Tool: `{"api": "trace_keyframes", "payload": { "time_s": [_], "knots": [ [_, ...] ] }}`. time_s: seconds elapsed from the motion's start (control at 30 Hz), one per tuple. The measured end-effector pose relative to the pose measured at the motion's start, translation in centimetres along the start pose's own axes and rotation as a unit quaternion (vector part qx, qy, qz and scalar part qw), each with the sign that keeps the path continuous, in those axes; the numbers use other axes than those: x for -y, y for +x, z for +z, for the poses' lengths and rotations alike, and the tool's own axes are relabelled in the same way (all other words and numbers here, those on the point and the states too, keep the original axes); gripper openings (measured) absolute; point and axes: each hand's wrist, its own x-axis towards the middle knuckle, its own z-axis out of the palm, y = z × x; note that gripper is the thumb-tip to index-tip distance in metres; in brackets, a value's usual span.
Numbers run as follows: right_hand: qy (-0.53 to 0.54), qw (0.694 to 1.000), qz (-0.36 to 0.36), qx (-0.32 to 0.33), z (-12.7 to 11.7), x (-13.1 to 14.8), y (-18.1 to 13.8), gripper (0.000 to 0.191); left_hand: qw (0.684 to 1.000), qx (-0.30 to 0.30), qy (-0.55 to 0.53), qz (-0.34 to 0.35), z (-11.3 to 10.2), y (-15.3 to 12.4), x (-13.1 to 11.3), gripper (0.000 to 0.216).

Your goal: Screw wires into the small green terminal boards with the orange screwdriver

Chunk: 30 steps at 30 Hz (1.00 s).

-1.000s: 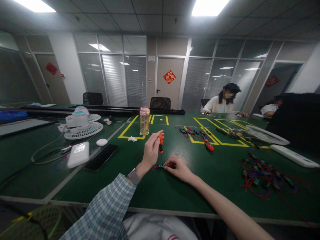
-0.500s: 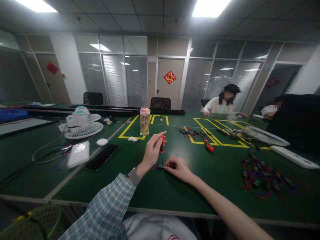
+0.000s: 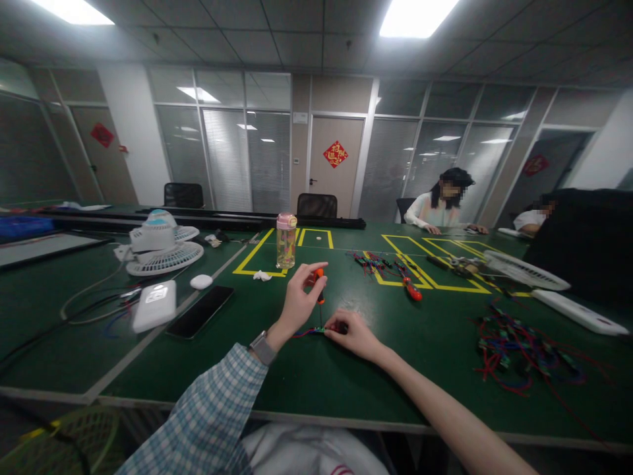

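My left hand (image 3: 301, 298) grips the orange and black handle of a screwdriver (image 3: 321, 290), its shaft pointing straight down. The tip meets a small green circuit board (image 3: 319, 330) lying on the green table (image 3: 346, 402). Red and blue wires trail from the board's left end. My right hand (image 3: 353, 335) rests on the table with thumb and fingers pinching the board's right end. Something dark and red shows under its curled fingers, too hidden to name.
A red screwdriver (image 3: 412, 289) lies beside a small heap of wired boards (image 3: 370, 262). A larger heap (image 3: 524, 349) is at the right. A pink-lidded bottle (image 3: 285, 241), a black phone (image 3: 202, 312) and a white fan (image 3: 165, 254) stand or lie leftward. A person (image 3: 445, 201) sits across the table.
My left hand's fingers have shifted a little around the screwdriver handle, which now tilts slightly differently. My right hand and the board stay put. The person opposite has moved an arm inward.
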Motion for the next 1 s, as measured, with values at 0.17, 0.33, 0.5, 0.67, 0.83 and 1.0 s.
{"api": "trace_keyframes", "payload": {
  "time_s": [0.17,0.33,0.5,0.67,0.83,1.0],
  "knots": [
    [-0.006,1.0,-0.001,-0.002,-0.04,0.29,-0.02,0.003,0.999,0.012,0.025,0.02,-0.28,0.1,-0.21,0.026],
    [-0.002,1.0,-0.001,-0.005,-0.03,0.49,-0.06,0.003,0.998,0.046,-0.033,-0.012,-0.29,0.05,-0.1,0.036],
    [0.0,1.0,-0.007,-0.003,-0.05,0.46,-0.12,0.004,1.0,0.013,0.009,0.011,-0.25,0.04,-0.05,0.029],
    [-0.004,1.0,-0.007,-0.003,-0.03,0.27,-0.14,0.005,0.999,0.01,0.022,0.022,-0.26,0.05,-0.18,0.026],
    [-0.004,1.0,-0.006,-0.002,-0.02,0.19,-0.14,0.005,0.999,0.027,-0.033,-0.009,-0.16,-0.1,0.03,0.034],
    [-0.01,1.0,-0.003,-0.001,-0.1,0.43,-0.1,0.005,0.999,0.0,-0.039,-0.025,-0.01,-0.12,0.21,0.033]
  ]
}}
